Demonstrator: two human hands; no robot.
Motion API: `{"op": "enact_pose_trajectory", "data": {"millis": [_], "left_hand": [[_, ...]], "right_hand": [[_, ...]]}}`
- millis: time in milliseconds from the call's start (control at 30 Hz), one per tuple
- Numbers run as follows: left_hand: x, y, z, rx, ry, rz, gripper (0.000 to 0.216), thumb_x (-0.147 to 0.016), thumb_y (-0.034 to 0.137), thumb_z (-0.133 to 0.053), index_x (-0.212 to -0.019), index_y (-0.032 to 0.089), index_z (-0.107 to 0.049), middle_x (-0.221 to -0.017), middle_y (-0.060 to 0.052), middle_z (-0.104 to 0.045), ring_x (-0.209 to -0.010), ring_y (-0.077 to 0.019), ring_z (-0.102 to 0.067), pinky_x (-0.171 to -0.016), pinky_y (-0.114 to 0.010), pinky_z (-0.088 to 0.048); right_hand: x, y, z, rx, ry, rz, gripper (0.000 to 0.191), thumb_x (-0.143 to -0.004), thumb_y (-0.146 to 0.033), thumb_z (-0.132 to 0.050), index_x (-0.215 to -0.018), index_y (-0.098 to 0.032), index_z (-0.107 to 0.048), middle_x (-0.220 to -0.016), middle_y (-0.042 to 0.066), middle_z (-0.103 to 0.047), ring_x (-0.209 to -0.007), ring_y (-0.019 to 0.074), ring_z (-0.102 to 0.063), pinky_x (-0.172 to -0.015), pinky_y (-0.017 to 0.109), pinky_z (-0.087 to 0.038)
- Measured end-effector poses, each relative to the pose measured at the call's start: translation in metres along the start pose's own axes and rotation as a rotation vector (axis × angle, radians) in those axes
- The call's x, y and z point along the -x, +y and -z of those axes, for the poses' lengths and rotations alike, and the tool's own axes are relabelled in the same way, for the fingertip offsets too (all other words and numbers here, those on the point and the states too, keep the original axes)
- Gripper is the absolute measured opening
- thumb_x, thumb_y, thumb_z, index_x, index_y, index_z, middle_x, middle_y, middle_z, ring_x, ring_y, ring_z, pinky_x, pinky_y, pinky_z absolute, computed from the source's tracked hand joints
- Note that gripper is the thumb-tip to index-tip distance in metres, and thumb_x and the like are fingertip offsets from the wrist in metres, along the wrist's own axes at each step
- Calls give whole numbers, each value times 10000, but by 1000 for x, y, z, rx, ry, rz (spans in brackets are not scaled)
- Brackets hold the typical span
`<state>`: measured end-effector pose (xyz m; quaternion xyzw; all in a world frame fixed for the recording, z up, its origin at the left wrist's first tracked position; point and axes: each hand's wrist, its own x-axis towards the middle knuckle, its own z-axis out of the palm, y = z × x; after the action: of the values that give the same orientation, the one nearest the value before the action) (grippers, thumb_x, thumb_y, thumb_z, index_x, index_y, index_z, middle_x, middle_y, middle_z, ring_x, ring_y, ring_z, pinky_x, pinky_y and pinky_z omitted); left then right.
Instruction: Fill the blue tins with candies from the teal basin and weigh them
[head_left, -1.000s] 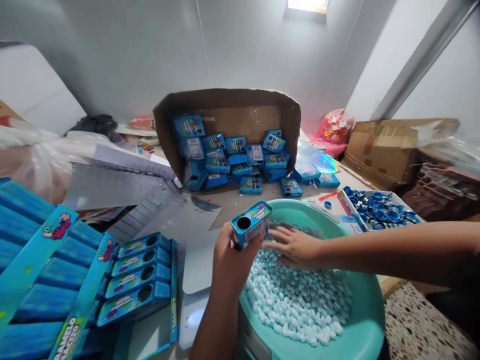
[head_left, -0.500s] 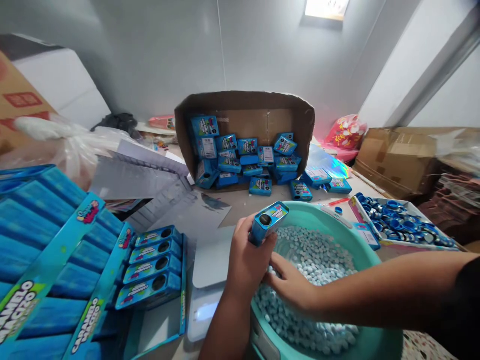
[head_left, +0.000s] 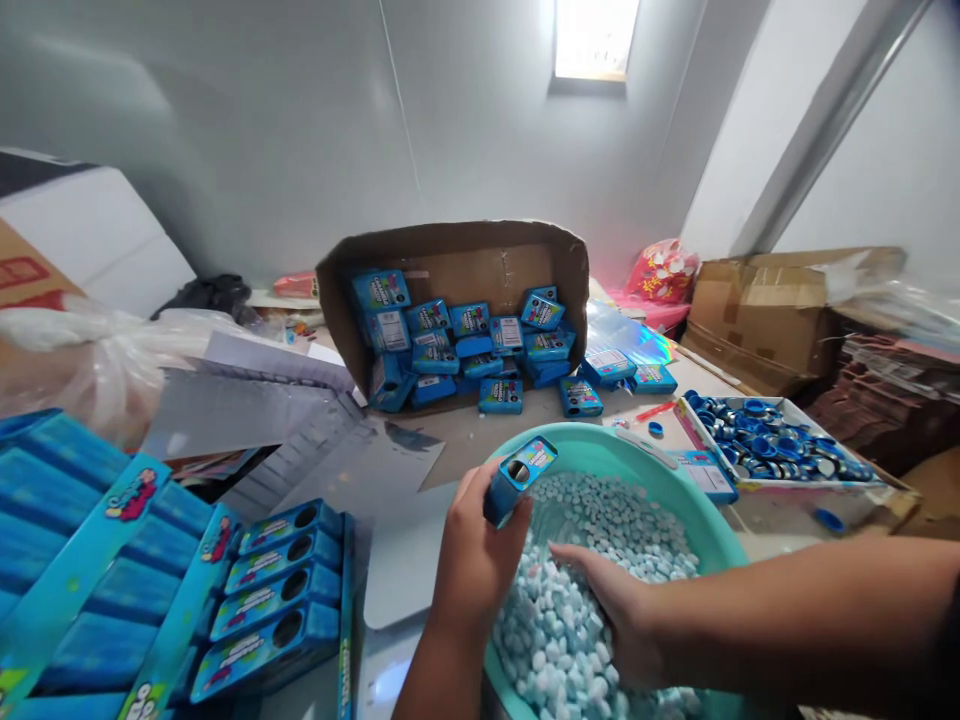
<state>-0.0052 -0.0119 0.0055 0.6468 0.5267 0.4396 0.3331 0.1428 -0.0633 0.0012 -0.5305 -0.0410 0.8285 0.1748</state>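
In my left hand (head_left: 480, 560) is a small blue candy tin (head_left: 519, 478), held tilted above the rim of a turquoise tub (head_left: 720, 515), its round hole facing up. The tub holds many pale blue candies (head_left: 637, 520). My right hand (head_left: 626, 610) is down among them, thumb stretched out and the other fingers buried. A heap of candies (head_left: 555, 625) lies against its palm, as though cupped in it. Left of the tub, several blue tins (head_left: 262, 610) stand in a row with open round holes, beside large blue display boxes (head_left: 97, 560).
Behind the tub, a cardboard box (head_left: 465, 245) on its side holds many blue tins, with several lying before it. At the right is a tray of blue caps (head_left: 780, 440). A loose cap (head_left: 830, 520) lies in front. A grey-white scale (head_left: 405, 560) sits left of the tub.
My right hand has gone from beside the tin down into the candies, which now heap up around it. My left hand still holds the tin. The whole view has shifted.
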Motion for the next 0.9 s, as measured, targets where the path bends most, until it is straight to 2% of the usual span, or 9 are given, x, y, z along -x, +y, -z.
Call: {"op": "enact_pose_trajectory", "data": {"millis": [133,267,400,500,600,767,900], "left_hand": [[1,4,0,-46,-25,-22,274,-854,243,-610,-1126,230,-635,-1099,-45,-661,-1035,-214,-604,-901,-322,-452],[2,6,0,-91,-19,9,247,-853,298,-611,-1086,228,-654,-1051,-49,-691,-981,-229,-633,-867,-341,-473],[6,6,1,-200,-74,73,275,-841,331,-614,-1092,230,-657,-1026,-56,-709,-954,-254,-655,-839,-361,-492],[8,6,0,-269,-169,97,341,-820,249,-615,-1161,241,-626,-1150,-64,-682,-1059,-265,-633,-906,-378,-474],[10,6,0,-286,-280,125,369,-809,176,-597,-1172,243,-598,-1203,-63,-657,-1123,-263,-605,-936,-374,-452],[14,8,-1,-358,-300,144,383,-747,64,-552,-1099,214,-558,-1099,-75,-660,-1036,-262,-614,-860,-355,-437],[17,12,1,-268,-347,88,353,-720,46,-511,-1023,226,-534,-1036,-59,-653,-1000,-250,-608,-800,-331,-419]], "right_hand": [[10,-4,7,-227,-95,65,418,-856,-530,-506,-926,-161,-690,-688,75,-706,-685,223,-702,-735,337,-542],[22,-15,14,-306,-81,197,274,-860,-410,-571,-915,-160,-670,-658,51,-681,-609,190,-677,-641,297,-540],[27,-25,18,-398,-116,332,219,-887,-361,-569,-835,-161,-643,-666,49,-670,-600,157,-658,-661,292,-549],[32,-32,17,-430,-149,381,214,-895,-347,-574,-837,-155,-649,-685,53,-677,-617,154,-662,-657,283,-556],[40,-39,12,-453,-137,411,193,-906,-321,-563,-843,-158,-647,-725,61,-698,-637,160,-677,-635,276,-561],[53,-54,-4,-468,-129,511,216,-935,-314,-524,-824,-163,-630,-740,68,-709,-633,175,-685,-594,284,-569],[50,-69,-22,-507,-159,592,179,-923,-287,-526,-830,-168,-621,-726,56,-705,-636,167,-680,-591,273,-564]]}}
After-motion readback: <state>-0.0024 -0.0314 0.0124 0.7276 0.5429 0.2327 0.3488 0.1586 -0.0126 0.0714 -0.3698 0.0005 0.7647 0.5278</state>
